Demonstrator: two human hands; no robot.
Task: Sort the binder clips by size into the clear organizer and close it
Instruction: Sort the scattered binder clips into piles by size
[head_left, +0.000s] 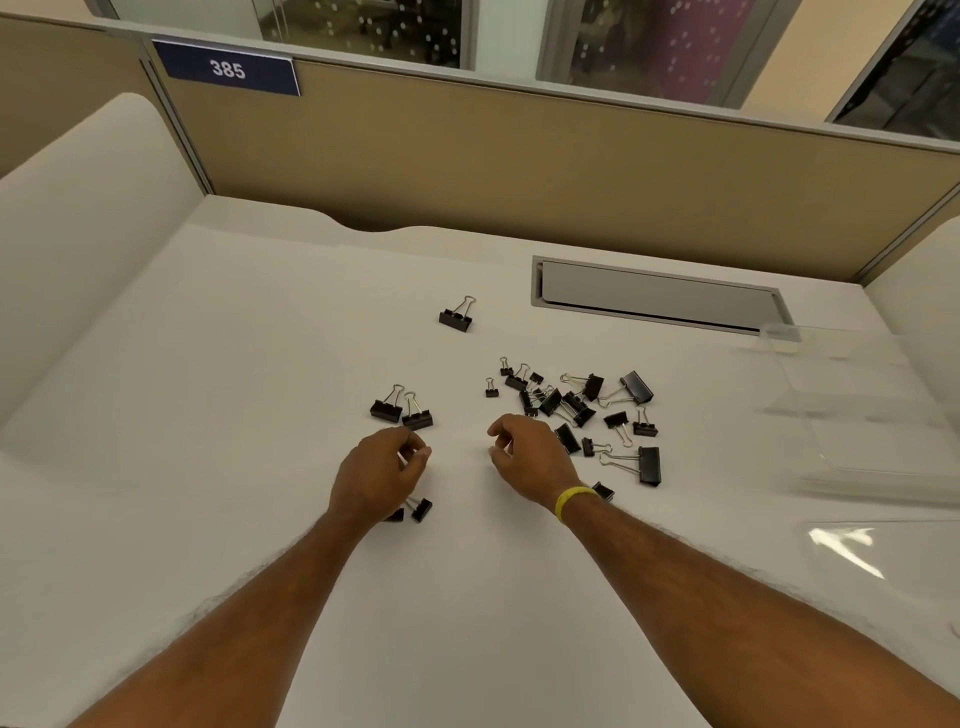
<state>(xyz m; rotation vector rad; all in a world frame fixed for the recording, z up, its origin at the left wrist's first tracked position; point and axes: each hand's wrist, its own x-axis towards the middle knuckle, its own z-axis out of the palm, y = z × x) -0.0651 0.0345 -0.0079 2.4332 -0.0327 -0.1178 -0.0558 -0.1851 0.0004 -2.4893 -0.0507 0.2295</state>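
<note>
Heap of black metal binder clips (571, 405) at 1 o'clock of right hand (530, 462), fingers loosely curled, empty, left hand (382, 478) curled, hold unclear, clear plastic organizer (872, 415) at 3 o'clock edge, wide white desk (208, 467) at 9 o'clock

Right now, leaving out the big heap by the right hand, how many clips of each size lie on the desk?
Medium clips: 3, a lone clip and a pair
Small clips: 2, beside the left hand, one partly hidden
Total: 5
Whether that hand holds another is unclear.
</note>
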